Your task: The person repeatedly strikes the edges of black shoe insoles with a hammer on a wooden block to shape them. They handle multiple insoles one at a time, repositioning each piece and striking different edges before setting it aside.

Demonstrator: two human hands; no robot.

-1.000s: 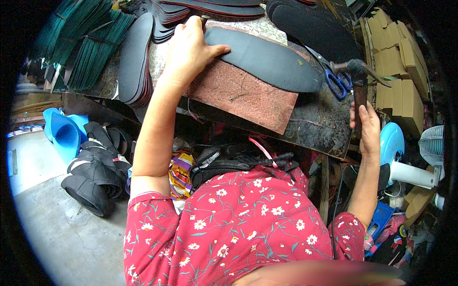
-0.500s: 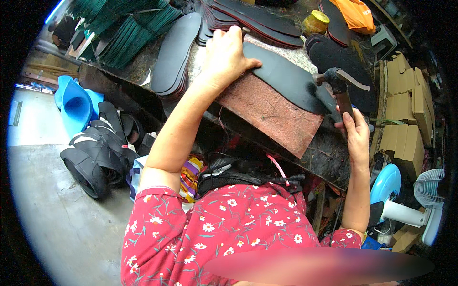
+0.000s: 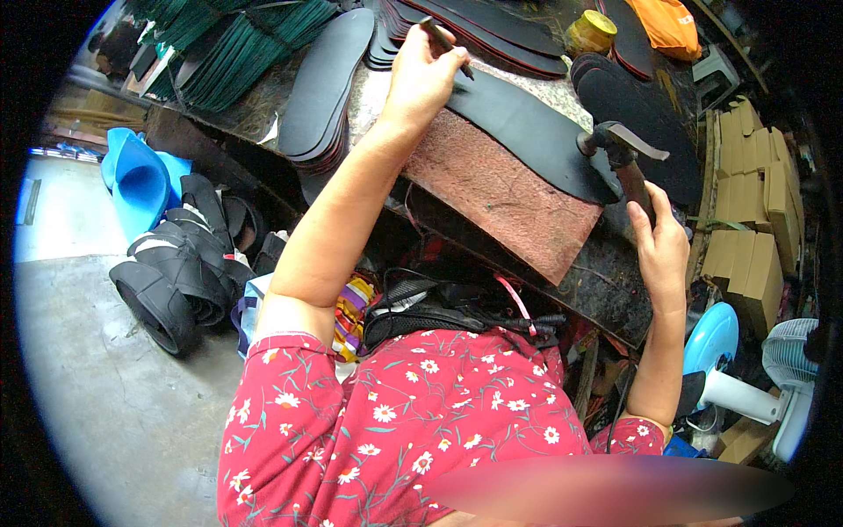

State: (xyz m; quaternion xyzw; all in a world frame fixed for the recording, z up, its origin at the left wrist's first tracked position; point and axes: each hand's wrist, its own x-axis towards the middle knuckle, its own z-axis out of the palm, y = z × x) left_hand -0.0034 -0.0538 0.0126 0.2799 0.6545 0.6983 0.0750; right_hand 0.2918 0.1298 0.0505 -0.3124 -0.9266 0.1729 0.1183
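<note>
A black shoe-sole-shaped sheet (image 3: 536, 136) lies across a reddish, rough-topped block (image 3: 500, 189) on the workbench. My left hand (image 3: 420, 88) is over the sheet's far left end, its fingers closed round a short dark metal punch (image 3: 433, 32). The punch tilts, its narrow tip pointing down right near the sheet; whether it touches, I cannot tell. In my right hand (image 3: 663, 250) is a hammer (image 3: 634, 183), gripped by its dark handle. The hammer's head is raised just over the sheet's right end, with a curved, pale claw-like end pointing right.
Stacked black soles (image 3: 323, 92) stand left of the block, more soles (image 3: 492, 31) lie behind, and dark ones (image 3: 628, 105) at the right. A yellow-lidded jar (image 3: 591, 33) is at the back. Green-edged bundles (image 3: 255, 66) sit far left. Cardboard boxes (image 3: 746, 193) and a fan (image 3: 790, 351) are right.
My left hand has lifted slightly off the sheet, its thumb no longer pressing there, and the punch now shows tilted in its fingers. My right hand keeps the hammer, shifted only slightly.
</note>
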